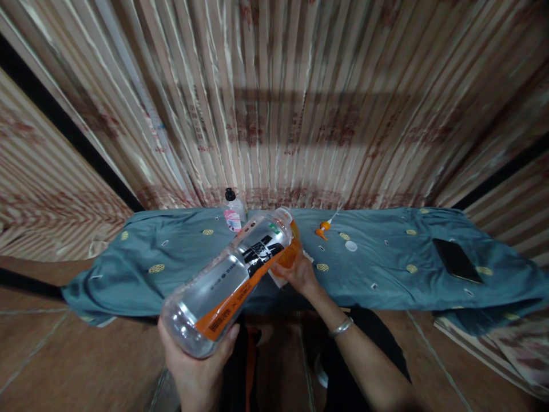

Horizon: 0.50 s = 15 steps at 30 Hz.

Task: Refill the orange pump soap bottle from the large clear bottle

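Left hand (195, 366) fingers wrapped around tilted plastic bottle (229, 280) base, right hand (298, 273) fingers gripping small orange container (288, 256)

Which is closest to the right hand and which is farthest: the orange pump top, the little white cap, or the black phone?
From the right hand:
1. Orange pump top, just beyond it, slightly right.
2. Little white cap, farther right on the blue cloth.
3. Black phone, far right.
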Motion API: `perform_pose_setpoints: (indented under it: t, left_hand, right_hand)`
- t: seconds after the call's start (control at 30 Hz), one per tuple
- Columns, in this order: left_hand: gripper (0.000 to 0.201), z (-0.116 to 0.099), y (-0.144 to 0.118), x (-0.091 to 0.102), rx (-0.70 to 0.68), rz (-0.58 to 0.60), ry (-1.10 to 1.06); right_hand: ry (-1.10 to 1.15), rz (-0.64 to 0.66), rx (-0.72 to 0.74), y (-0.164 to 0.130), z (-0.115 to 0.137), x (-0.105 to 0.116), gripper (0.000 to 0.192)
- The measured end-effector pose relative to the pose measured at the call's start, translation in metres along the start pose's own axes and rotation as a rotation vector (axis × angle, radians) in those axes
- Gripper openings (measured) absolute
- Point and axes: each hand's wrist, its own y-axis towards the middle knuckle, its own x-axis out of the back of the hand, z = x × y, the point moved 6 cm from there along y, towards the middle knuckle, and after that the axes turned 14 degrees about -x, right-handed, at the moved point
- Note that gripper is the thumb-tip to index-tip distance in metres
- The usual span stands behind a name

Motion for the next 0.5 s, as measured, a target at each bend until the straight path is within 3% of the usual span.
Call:
perform_pose_setpoints:
  t: [0.5]
  left_hand:
    - [0.112, -0.0016, -0.0007, -0.0021, 0.008, -0.026, -0.022]
  right_hand:
    - [0.011, 0.022, -0.022, -0.0003, -0.0006, -0.0006, 0.080]
